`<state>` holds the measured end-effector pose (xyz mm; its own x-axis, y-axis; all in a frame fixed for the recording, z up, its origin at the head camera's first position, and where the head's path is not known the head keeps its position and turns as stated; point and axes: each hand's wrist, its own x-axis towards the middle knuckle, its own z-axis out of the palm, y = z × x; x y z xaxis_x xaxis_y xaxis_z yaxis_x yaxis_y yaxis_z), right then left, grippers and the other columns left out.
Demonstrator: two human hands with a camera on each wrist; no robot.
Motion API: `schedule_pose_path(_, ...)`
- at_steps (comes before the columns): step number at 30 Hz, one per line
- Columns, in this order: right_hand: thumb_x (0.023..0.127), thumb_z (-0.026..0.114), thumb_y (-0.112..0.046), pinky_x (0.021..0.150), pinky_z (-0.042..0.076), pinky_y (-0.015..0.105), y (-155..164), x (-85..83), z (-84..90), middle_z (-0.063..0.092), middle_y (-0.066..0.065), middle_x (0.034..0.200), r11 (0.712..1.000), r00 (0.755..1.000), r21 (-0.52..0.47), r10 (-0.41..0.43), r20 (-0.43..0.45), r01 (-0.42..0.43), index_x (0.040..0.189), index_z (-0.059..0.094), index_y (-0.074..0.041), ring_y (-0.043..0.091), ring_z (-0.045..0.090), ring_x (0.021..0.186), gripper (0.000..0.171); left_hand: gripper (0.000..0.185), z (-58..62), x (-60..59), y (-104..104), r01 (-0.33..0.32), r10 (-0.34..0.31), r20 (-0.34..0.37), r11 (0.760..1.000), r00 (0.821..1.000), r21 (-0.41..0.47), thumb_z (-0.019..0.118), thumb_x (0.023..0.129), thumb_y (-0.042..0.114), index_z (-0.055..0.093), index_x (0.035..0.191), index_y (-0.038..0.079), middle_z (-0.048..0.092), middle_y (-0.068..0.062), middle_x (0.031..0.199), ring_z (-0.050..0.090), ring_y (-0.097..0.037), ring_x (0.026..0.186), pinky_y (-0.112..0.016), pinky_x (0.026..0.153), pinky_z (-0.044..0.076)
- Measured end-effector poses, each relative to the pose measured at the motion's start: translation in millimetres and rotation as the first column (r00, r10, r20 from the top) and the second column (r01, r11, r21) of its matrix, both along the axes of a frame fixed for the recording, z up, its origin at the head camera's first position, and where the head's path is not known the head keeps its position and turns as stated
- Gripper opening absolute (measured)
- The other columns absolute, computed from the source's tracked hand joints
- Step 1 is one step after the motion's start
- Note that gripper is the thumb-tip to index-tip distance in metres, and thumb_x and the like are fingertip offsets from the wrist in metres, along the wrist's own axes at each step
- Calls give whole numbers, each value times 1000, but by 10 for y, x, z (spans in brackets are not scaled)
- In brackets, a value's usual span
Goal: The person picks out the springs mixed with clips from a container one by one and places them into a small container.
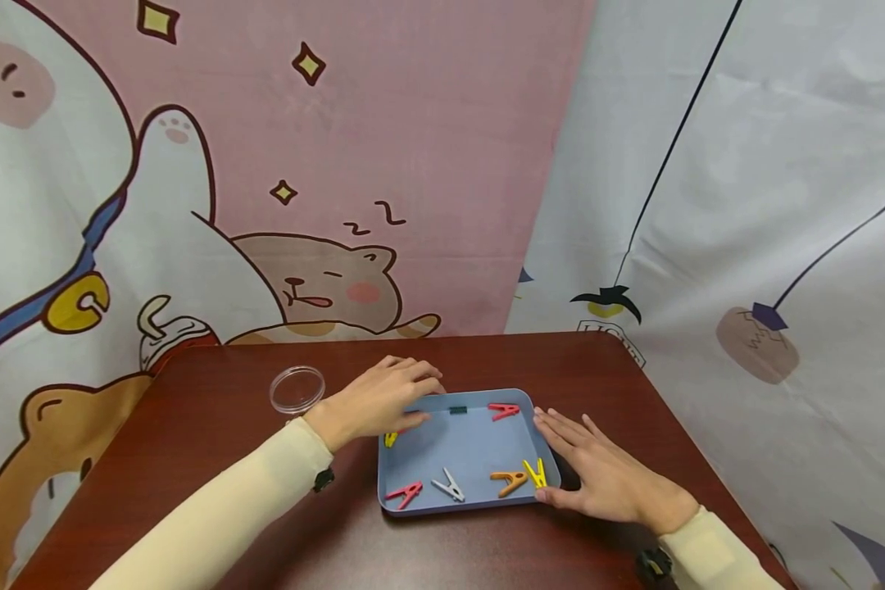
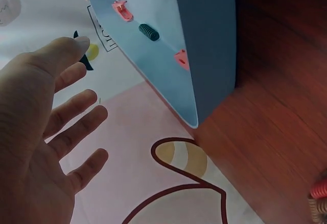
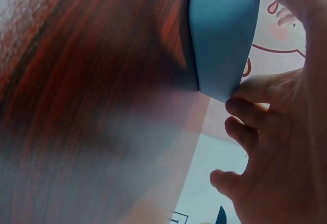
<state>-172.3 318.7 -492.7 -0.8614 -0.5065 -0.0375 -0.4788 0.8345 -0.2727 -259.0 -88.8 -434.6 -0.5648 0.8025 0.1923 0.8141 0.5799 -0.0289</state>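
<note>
A blue tray (image 1: 466,447) lies on the dark wooden table (image 1: 221,426). Several clothes pegs sit in it or on its rim: a red peg (image 1: 503,410), a dark green peg (image 1: 457,409), a yellow peg (image 1: 390,438), another red peg (image 1: 404,493), a white peg (image 1: 448,485), an orange peg (image 1: 507,481) and a second yellow peg (image 1: 536,473). My left hand (image 1: 419,398) hovers at the tray's far left corner with relaxed, spread fingers (image 2: 76,106) and holds nothing. My right hand (image 1: 569,459) lies flat on the table against the tray's right side (image 3: 225,35), fingers straight.
A clear round lid (image 1: 297,388) lies on the table to the left of the tray. Patterned cloth backdrops (image 1: 413,164) hang close behind the table. The table's right edge runs near my right forearm.
</note>
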Motion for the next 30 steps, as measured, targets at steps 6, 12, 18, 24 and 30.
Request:
schedule_pose_path(6,98,73,-83,137,23,86,-3,-10,-16,37,6,192,1000,1000,6,-1,6,1,182,41,-13,40,36,178,114,44,-71,-81,108,12,-11,30,999,999,-50,88,107,40,77,147,25,72,-1,155,73,-24,141,-52,120,58)
schedule_pose_path(12,98,75,-82,136,23,87,-4,-12,0,37,6,192,1000,1000,-1,2,8,-2,182,41,-13,41,36,178,113,45,-99,-143,210,33,-29,67,997,997,-66,89,107,38,77,148,24,73,0,154,72,-23,140,-50,116,59)
schedule_pose_path(18,98,75,-82,136,23,87,-3,-18,1,37,6,192,1000,1000,-3,3,9,-3,181,42,-13,41,36,179,113,45,-76,-188,344,46,-35,110,995,993,-92,88,107,38,76,149,25,73,1,152,72,-22,139,-49,117,59)
schedule_pose_path(24,98,76,-81,136,22,87,-6,-15,3,38,6,192,1000,1000,-3,-2,15,2,181,42,-13,40,35,179,113,44,-123,-251,498,67,-50,130,990,990,-124,89,107,38,78,148,26,74,1,150,73,-21,137,-48,114,60)
schedule_pose_path(30,98,77,-81,136,22,87,-15,-14,12,38,5,192,1000,1000,-8,-5,15,5,181,42,-14,40,35,179,113,46,-202,-321,649,58,-41,71,964,997,-261,87,108,40,77,152,31,74,2,153,73,-19,138,-44,113,60)
